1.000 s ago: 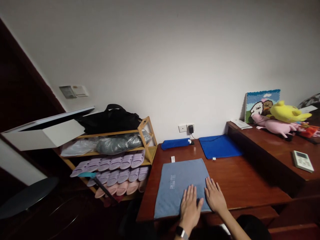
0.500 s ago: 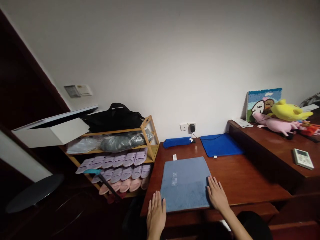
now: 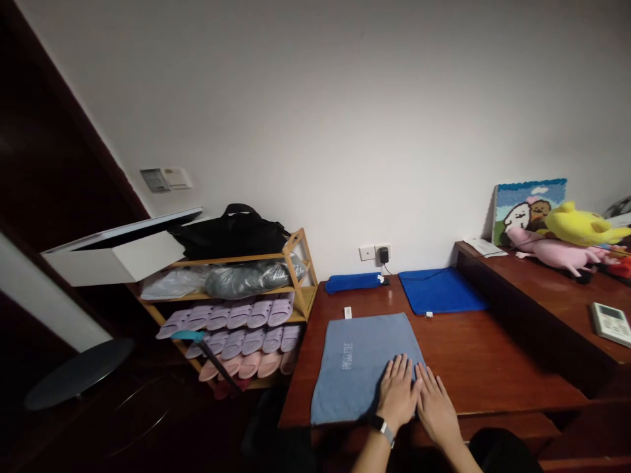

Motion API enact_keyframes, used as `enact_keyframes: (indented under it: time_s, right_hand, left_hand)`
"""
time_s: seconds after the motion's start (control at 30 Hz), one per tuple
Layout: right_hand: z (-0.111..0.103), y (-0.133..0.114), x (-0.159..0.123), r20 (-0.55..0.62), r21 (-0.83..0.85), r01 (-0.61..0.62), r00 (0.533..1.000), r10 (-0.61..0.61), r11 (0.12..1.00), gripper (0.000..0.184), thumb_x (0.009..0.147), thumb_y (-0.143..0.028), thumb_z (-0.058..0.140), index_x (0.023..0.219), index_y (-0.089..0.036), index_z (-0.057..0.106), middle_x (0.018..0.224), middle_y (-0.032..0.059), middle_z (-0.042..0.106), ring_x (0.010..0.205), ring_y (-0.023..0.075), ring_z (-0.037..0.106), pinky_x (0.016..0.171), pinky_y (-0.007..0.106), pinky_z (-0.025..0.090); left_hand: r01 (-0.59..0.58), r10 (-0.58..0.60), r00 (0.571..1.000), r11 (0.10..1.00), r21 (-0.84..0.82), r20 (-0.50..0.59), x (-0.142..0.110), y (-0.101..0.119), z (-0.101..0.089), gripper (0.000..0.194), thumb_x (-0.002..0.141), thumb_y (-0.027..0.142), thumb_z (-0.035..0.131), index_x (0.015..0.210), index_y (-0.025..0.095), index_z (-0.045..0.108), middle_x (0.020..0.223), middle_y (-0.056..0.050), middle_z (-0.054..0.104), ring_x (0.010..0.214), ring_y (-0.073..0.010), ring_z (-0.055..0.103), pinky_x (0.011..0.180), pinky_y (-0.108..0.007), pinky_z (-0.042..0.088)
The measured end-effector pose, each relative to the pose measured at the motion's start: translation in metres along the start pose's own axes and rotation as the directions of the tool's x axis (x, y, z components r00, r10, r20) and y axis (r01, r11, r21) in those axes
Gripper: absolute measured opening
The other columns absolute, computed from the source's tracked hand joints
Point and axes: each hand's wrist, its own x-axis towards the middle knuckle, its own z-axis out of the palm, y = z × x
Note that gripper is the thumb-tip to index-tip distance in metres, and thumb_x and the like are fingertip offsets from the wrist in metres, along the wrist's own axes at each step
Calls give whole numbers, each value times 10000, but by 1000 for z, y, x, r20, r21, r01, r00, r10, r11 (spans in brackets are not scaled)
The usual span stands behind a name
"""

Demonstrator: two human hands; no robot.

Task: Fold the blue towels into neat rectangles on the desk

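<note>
A grey-blue towel (image 3: 352,381) with pale lettering lies spread on the brown wooden table (image 3: 497,361), near its front edge. My left hand (image 3: 397,393) rests flat on the towel's right part, fingers stretched out, a band with a dark face on the wrist. Beside it, my right hand (image 3: 436,406) lies flat over the towel's right edge, its fingers extended too. The hands touch or nearly touch at the thumbs. Neither holds anything. They cover the towel's front right corner.
Behind the towel lie a folded blue cloth (image 3: 352,283) and a flat blue cloth (image 3: 444,292). A plugged-in adapter (image 3: 384,255) hangs on the wall. At left stands a rack (image 3: 304,276) of slippers (image 3: 239,313); at right, a higher surface bears plush toys (image 3: 582,223) and a calculator-like device (image 3: 612,322).
My left hand has moved right, from the towel's front left corner onto its right part, beside my right hand. The towel's left edge is slightly shifted. The view has turned a little left.
</note>
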Motion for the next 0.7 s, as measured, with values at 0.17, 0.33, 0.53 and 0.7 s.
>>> enact_keyframes:
  time_s: [0.17,0.33,0.53,0.7]
  right_hand:
    - [5,0,-1,-57,11,-41,997,42,999,659,1034,-458,262,1585,-162,470,1656,73,405,1568,295,326,1296,517,261]
    - [2,-4,-2,-8,-31,-58,998,58,998,695,1028,-454,211,1606,-129,419,1679,45,346,1579,269,301,1305,492,241]
    - [-1,-1,10,55,-51,-92,994,95,994,692,1023,-444,189,1598,-153,442,1662,43,394,1557,263,357,1295,490,260]
    - [-28,-4,63,50,24,-75,996,73,997,669,1040,-405,179,1620,-151,393,1680,58,377,1577,247,314,1295,474,246]
  left_hand:
    - [185,-185,983,982,40,-20,-18,-62,-10,668,1087,538,179,1639,200,341,1703,-64,334,1594,-233,270,1323,-484,237]
    - [415,-412,909,889,193,-59,-63,-162,-44,652,1088,505,199,1637,184,344,1705,-85,308,1588,-253,275,1302,-502,262]
    - [423,-406,906,875,235,-119,-78,-196,-42,639,1090,467,200,1639,167,332,1703,-88,296,1582,-235,285,1295,-473,288]
    - [430,-419,903,870,240,-100,-75,-190,-40,649,1084,438,193,1625,118,354,1704,-93,281,1585,-225,270,1303,-448,271]
